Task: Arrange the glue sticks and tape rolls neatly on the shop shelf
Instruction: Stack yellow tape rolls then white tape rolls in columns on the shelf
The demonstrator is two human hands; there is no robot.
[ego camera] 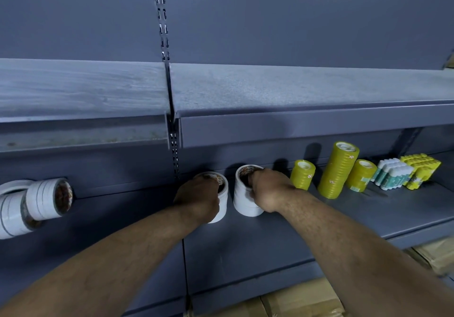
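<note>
Tape rolls: we have two upright white stacks on the lower shelf [245,255], one under each hand. Our left hand [196,199] curls over the top of the left white stack [223,203] and grips it. Our right hand [267,191] grips the right white stack [242,201], fingers hooked over the rim into the core. The two stacks sit just beside each other between our hands, with a narrow gap, not touching. Just right of the right hand stands the near yellow tape stack [302,174], then the tall yellow tape stack [337,169], then the far yellow tape stack [360,175], all upright. Further right sit the white-and-teal glue sticks [393,173], with the yellow glue pack [421,169] touching them. Well left of the left hand, the loose white rolls [46,199] lie on their sides, cores facing right. Above both hands runs the upper shelf [294,83]. Below the forearms are cardboard boxes [302,299].
</note>
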